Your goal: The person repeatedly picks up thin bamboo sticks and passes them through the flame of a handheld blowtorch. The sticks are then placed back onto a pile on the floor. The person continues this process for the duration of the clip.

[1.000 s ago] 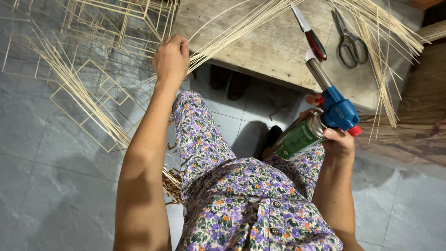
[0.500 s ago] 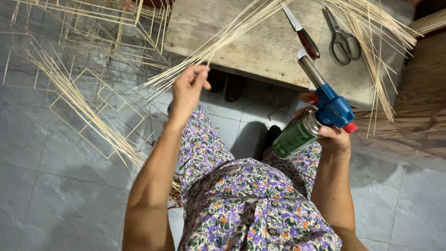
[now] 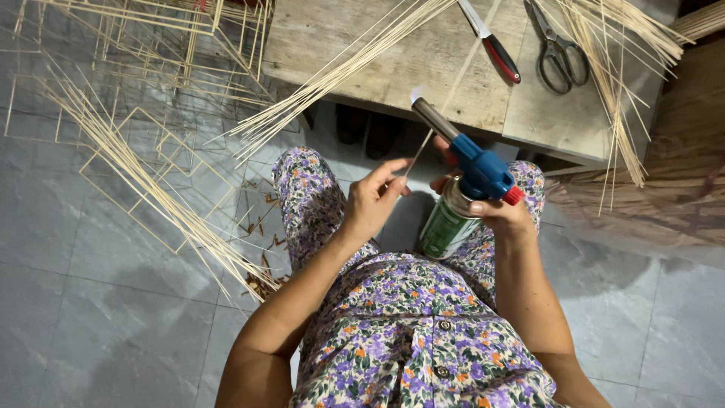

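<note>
On the grey floor far to the left of the wooden table (image 3: 362, 53), square frames (image 3: 143, 30) made of thin sticks are seen, and a loose bundle of sticks (image 3: 151, 189) is laid below them. A second bundle of bamboo sticks (image 3: 340, 72) hangs over the front edge of the table.

In front of the table, one thin stick (image 3: 417, 157) is pinched between thumb and fingertips of the left hand (image 3: 374, 200); its upper end is raised toward the table edge, near the metal nozzle of the torch. The stick is judged to be very light, springy and easy to snap, so it is best taken near its lower end, away from the heated part.

Just to the right, the gas torch (image 3: 461, 189) is gripped by the right hand (image 3: 502, 215), the fingers closed around the green can under the blue head. The can is probably smooth and of moderate weight; what remains inside it cannot be told.

On the table, to the right, a knife with a red and black handle (image 3: 495, 45) and a pair of scissors (image 3: 559, 53) are laid, and more sticks (image 3: 612, 68) are spread over the right end.
</note>
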